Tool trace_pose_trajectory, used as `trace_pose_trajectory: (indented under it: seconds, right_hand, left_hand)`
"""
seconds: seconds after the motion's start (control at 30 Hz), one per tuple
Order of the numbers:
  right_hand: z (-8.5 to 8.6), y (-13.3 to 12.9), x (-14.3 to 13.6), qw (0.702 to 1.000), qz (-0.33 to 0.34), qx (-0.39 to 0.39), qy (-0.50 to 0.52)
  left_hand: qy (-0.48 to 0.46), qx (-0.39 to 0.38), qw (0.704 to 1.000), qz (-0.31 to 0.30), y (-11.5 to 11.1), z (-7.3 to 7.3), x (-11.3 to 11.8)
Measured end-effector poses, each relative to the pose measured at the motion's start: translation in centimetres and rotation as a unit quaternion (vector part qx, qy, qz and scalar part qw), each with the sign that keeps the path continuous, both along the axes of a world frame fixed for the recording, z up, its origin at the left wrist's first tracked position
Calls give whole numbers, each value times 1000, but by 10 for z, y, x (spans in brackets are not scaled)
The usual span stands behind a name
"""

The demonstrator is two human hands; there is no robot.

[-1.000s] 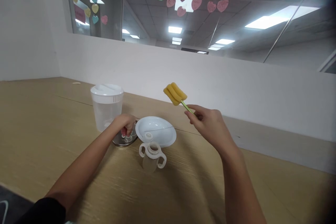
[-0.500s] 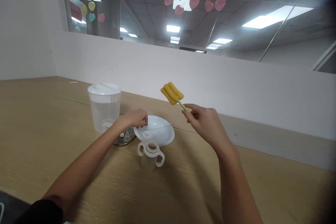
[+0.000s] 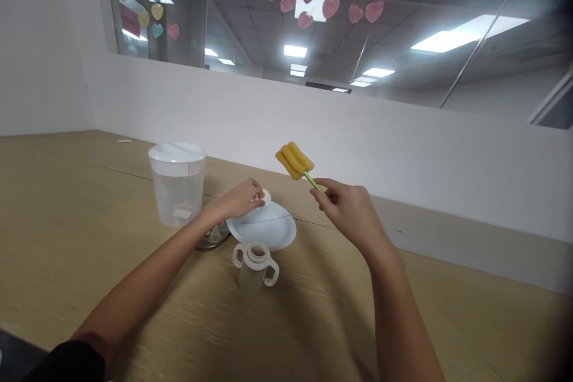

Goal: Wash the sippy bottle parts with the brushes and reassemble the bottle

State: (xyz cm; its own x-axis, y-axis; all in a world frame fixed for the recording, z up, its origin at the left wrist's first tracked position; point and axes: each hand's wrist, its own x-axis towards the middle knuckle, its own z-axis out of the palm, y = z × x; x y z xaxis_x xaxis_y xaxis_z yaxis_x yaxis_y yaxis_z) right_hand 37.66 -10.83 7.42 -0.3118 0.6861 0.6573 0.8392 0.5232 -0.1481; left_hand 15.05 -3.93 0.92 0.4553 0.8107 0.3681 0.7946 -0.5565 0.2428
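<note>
My right hand (image 3: 347, 206) is closed round the thin green handle of a sponge brush (image 3: 295, 161), whose yellow foam head points up and left in the air. Between the fingers of my left hand (image 3: 244, 198) is a small white bottle collar (image 3: 267, 197), partly covered by the fingers, above the far left side of a white oval plate (image 3: 280, 233). In front of the plate, a clear baby bottle (image 3: 253, 274) stands upright without a top; a white two-handled ring sits round its neck. A metal dish (image 3: 210, 243) with clear nipple-like parts is partly hidden behind my left forearm.
A translucent bucket (image 3: 178, 191) with a white lid stands at the left of the plate on the wooden table (image 3: 179, 322). Behind the table runs a white wall (image 3: 250, 113) below a window with heart-shaped notes. A small pale piece (image 3: 124, 141) lies at the far left.
My left hand has picked the white bottle collar up off the plate and moved slightly up and right with it. My right hand and the sponge brush have hardly moved.
</note>
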Motion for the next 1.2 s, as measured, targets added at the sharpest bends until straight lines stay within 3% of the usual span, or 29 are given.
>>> trace_pose_trajectory:
  seconds: [0.13,0.2,0.4,0.53,0.73,0.87,0.93,1.1,1.13,1.2]
  right_hand:
    - [-2,1,-5,1000,6,8,-4]
    - [-3,2,-9,1000,26,-2,-6]
    - [-7,1,-17,1000,-2,19,-24]
    - [-7,2,-16,997,71,-4,-18]
    - [-9,7,-12,995,-68,63,-46]
    - [-9,1,-18,998,63,28,-15]
    - [-10,1,-20,995,93,9,-24]
    - [-15,12,-13,991,-69,97,-52]
    - [-15,12,-12,989,-78,115,-46]
    - [-14,9,-12,993,-30,116,-23]
  left_hand:
    - [-228,84,970,-20,-14,26,-12]
    - [-265,122,956,-5,-21,33,-14]
    - [-214,219,952,25,-28,34,-7]
    - [-236,222,945,36,-28,33,-6]
    - [-253,251,934,39,-29,37,-11]
    - [-250,259,932,42,-30,38,-12]
    - [-248,260,932,40,-31,38,-12]
    - [-249,244,936,41,-31,38,-13]
    - [-248,241,937,41,-32,39,-13]
    - [-247,240,938,47,-33,40,-13]
